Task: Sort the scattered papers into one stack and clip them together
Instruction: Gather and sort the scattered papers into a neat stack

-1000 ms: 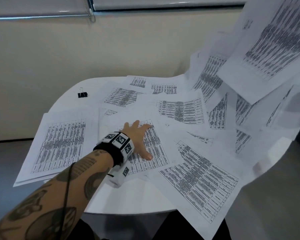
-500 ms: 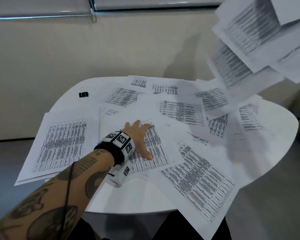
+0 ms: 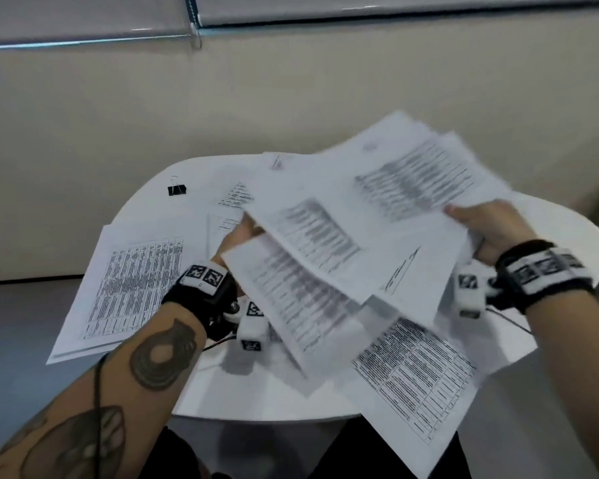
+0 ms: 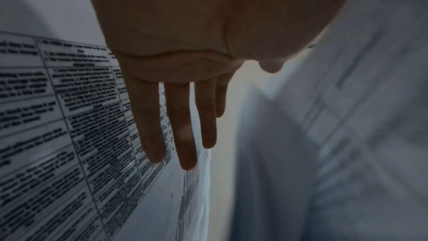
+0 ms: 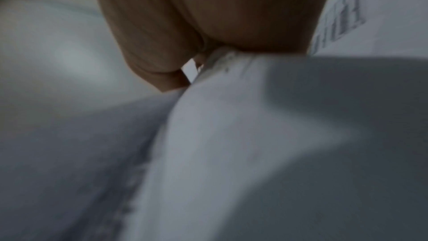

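- Above the white surface (image 3: 222, 392), toward its right side, the right hand (image 3: 488, 229) pinches the edge of a loose, fanned bundle of papers (image 3: 360, 236) and holds it lifted, its corners unaligned.
- Under the left edge of that bundle, the left hand (image 3: 239, 233) reaches in with fingers (image 4: 180, 125) straight and close together, gripping nothing.
- The step in hand looks like gathering: part of the sheets are collected, but one sheet (image 3: 135, 281) lies on the surface to the left of the bundle, another (image 3: 415, 385) overhangs the near edge below it, and more lie behind.
- The next move probably calls for the left hand to steady the bundle, then pull in the loose sheets and square the edges against the surface.
- The binder clip (image 3: 176, 189) sits untouched at the far left of the surface, well apart from the bundle.
- The head view alone shows the clip and the scatter; the left wrist view alone shows the straight fingers beside a printed table; the right wrist view, blurred, shows thumb and palm closed on the paper edge (image 5: 222, 65).
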